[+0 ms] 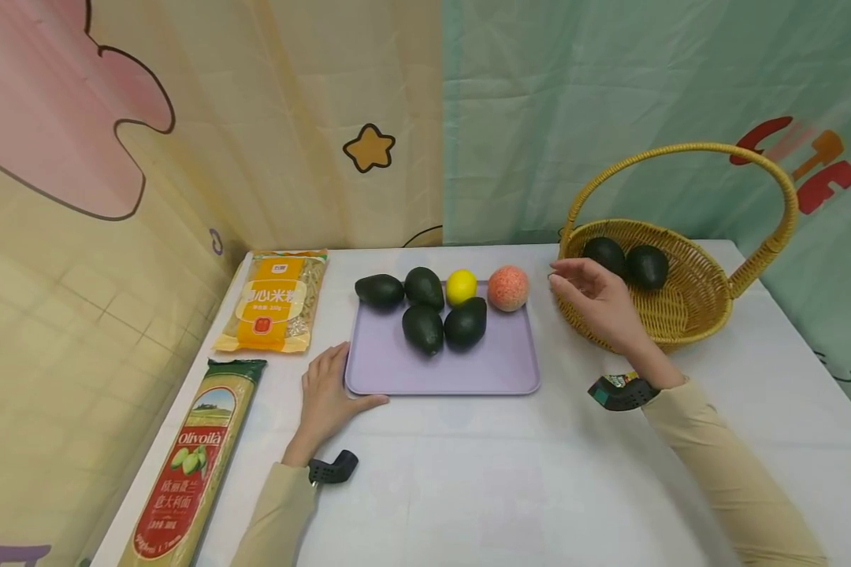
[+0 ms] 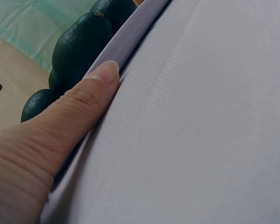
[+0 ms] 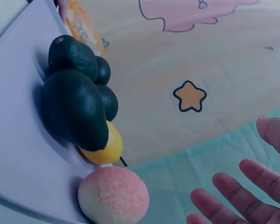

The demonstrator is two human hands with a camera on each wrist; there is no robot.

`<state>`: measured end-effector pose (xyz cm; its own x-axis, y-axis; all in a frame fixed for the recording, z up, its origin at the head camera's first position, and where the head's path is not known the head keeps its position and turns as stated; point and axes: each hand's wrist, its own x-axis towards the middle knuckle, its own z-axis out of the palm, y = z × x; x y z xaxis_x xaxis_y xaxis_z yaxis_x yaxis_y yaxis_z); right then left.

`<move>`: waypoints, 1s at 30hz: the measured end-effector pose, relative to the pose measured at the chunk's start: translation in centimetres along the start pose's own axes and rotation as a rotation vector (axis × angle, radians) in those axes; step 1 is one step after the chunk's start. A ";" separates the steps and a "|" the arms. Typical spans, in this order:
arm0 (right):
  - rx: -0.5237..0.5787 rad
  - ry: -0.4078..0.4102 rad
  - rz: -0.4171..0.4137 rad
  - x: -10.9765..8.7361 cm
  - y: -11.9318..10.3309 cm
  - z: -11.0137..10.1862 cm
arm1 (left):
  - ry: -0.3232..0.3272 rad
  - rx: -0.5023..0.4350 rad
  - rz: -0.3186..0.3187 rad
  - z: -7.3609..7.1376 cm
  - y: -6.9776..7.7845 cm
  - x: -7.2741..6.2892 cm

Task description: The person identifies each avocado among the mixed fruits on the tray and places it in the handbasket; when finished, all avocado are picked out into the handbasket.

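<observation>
My left hand (image 1: pixel 326 398) rests at the near left corner of a lilac tray (image 1: pixel 397 378). Its thumb (image 2: pixel 95 86) lies along the front rim, and the fingers reach along the left side. Several dark green avocados (image 1: pixel 422 329), a yellow lemon (image 1: pixel 461 288) and a pink peach (image 1: pixel 508 288) sit towards the tray's back. Over the left rim of a wicker basket (image 1: pixel 681 315) hovers my right hand (image 1: pixel 599 303), fingers spread and holding nothing; the right wrist view shows those fingers (image 3: pixel 233 186) apart from the peach. Two avocados (image 1: pixel 647 267) lie inside the basket.
A yellow bag of noodles or pasta (image 1: pixel 273 303) lies at the back left. Nearer, along the table's left edge, is a long spaghetti packet (image 1: pixel 191 465). The basket's tall arched handle (image 1: pixel 681 148) rises above it. Printed curtains (image 1: pixel 369 79) hang behind the white table (image 1: pixel 468 480).
</observation>
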<state>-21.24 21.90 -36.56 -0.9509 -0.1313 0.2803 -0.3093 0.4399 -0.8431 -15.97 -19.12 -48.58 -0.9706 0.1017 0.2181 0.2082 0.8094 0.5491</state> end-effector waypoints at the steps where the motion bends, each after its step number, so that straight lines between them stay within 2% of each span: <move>1: 0.002 -0.021 0.013 0.0 0.1 0.5 | 0.004 0.000 0.004 0.0 0.0 0.0; 7: 0.032 -0.161 0.111 0.0 0.6 3.1 | 0.014 0.002 0.012 0.1 -0.2 0.0; 15: 0.023 -0.257 0.164 0.0 1.3 6.2 | 0.007 0.007 0.002 0.1 -0.1 0.0; 20: 0.051 -0.284 0.175 0.0 1.7 7.6 | 0.003 0.001 0.002 0.0 -0.1 0.0; 30: 0.074 -0.269 0.262 0.1 1.8 9.5 | -0.016 0.003 -0.024 -0.1 0.1 0.0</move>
<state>-22.04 14.22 -42.39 -0.9640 -0.2561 -0.0711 -0.0465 0.4258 -0.9036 -15.98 -19.11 -48.46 -0.9772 0.0915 0.1915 0.1843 0.8133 0.5519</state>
